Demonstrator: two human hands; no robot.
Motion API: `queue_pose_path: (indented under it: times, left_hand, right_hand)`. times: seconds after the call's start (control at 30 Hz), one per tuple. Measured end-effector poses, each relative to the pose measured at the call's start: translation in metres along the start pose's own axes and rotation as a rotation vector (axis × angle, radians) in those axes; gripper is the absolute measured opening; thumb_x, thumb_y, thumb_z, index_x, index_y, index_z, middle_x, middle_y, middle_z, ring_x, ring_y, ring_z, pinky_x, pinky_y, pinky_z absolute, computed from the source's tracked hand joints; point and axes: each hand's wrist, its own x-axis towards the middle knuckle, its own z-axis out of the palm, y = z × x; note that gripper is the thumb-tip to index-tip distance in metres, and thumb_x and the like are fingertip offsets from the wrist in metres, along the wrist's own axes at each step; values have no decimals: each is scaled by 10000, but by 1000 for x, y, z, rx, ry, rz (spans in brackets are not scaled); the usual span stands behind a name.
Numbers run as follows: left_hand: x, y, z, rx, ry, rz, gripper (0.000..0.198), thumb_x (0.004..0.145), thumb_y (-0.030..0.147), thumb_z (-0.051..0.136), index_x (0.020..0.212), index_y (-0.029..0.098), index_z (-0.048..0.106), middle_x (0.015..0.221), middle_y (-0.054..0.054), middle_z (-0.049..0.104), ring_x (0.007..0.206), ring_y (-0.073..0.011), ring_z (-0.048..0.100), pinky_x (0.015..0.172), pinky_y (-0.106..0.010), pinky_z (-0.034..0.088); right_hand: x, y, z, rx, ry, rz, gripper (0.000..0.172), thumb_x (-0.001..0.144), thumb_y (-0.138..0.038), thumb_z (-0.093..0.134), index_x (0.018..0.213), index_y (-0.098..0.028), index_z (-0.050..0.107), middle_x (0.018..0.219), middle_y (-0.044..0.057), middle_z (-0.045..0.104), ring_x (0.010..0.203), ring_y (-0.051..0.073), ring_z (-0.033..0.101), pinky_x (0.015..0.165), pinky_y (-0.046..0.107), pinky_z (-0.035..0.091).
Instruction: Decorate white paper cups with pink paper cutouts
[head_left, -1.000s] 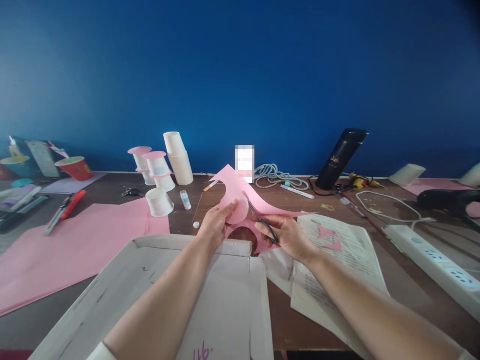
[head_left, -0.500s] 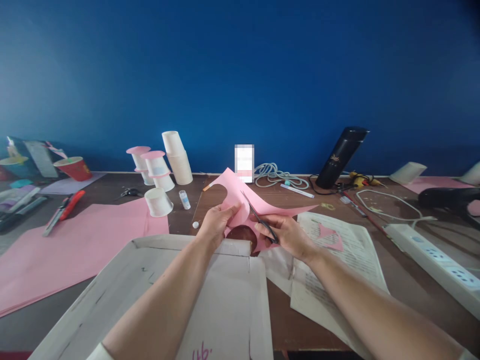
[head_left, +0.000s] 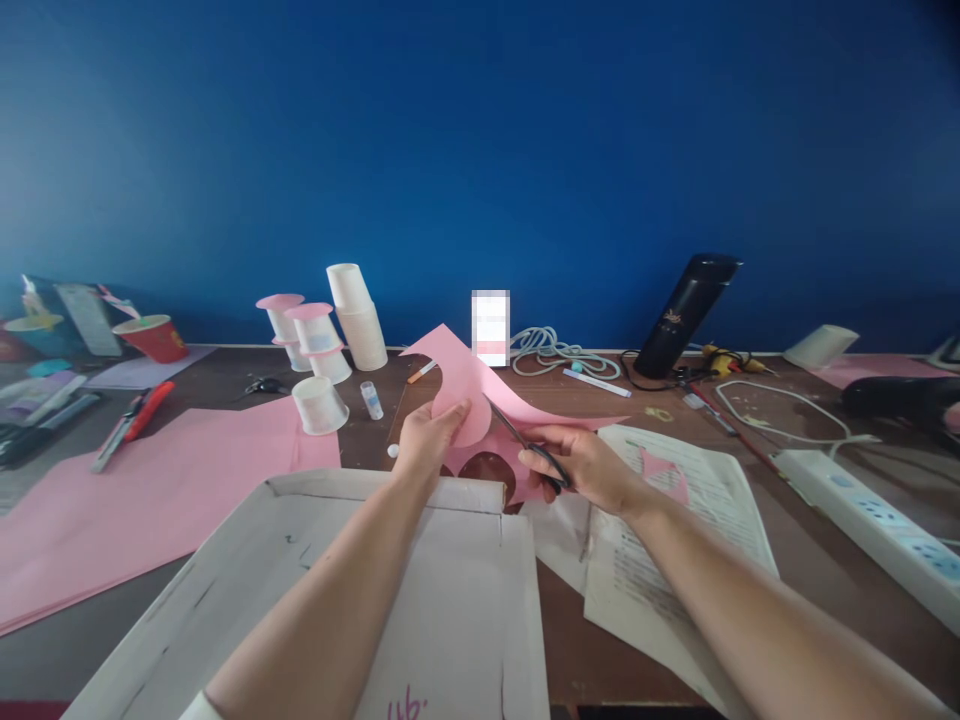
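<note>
One pink sheet is pinched under the thumb of the left hand and held up between both hands; black-handled scissors are gripped in the right hand, their blades set against the sheet.

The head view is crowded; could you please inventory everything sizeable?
Cut paper: one, pink, centre
Scissors: one, black, centre
Pink sheets: several, pink, left
Utility knife: one, red-grey, left
Pink-topped cup stacks: two, white, left
Plain cup stack: one, white, left
Lone left cup: one, white, left
Red cup: one, red, left
Flask: one, black, back right
Cable coil: one, pale, back
Power strip: one, white, right
Cardboard piece: one, white, front
Printed sheet: one, white, right
Left hand: one, bare, holding paper
Right hand: one, bare, holding scissors
</note>
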Motion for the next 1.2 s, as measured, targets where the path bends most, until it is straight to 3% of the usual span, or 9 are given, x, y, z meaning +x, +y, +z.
queue_pose_path:
  times: [0.37,0.6,0.8,0.9,1.0,1.1,1.2]
  left_hand:
    - [-8,18,-3,453,151,207,362,658,483,677,797,151,717,726,-51,691,651,-177,599,536,-243,428]
    - [-8,18,-2,227,58,135,430,634,492,705,869,132,715,784,-85,703,700,-203,629,597,-274,483]
    - [-10,22,-1,163,179,166,450,648,492,691,898,118,709,793,-99,699,714,-214,638,619,-292,491]
    - [-14,29,-2,191,232,281,406,707,489,644,906,140,703,798,-72,695,740,-201,630,644,-278,482]
    - [-17,35,-7,382,311,457,363,748,489,612,879,160,692,748,-39,667,705,-177,602,638,-260,457]
    - [-17,36,-11,677,392,745,265,788,424,594,780,169,667,728,-32,623,704,-166,568,674,-265,437]
    - [-17,35,-14,861,370,1060,169,808,306,584,733,171,652,743,-50,607,764,-182,560,741,-288,430]
  right_hand:
    - [-3,-6,-9,-63,49,0,533,731,-446,713,1179,-202,559,658,-29,604,487,105,590,487,233,436]
    - [-3,-7,-18,-68,-6,6,586,773,-434,678,1284,-200,514,651,-21,604,492,96,579,498,229,431]
    - [-8,-11,-23,-92,-129,-9,557,781,-365,681,1276,-153,537,698,12,645,509,86,564,497,221,457]
    - [-12,-14,-23,-48,-155,-42,521,775,-332,685,1253,-162,565,701,13,648,533,89,566,495,217,478]
    - [-14,-16,-19,4,-183,-71,461,761,-303,692,1199,-188,609,709,14,645,601,114,592,499,218,498]
    - [-13,-16,-15,-3,-187,-85,434,732,-292,716,1150,-207,640,705,-3,613,589,103,574,494,210,490]
    - [-12,-14,-14,-30,-152,-99,427,717,-293,733,1130,-218,654,687,-27,572,523,69,532,489,202,467]
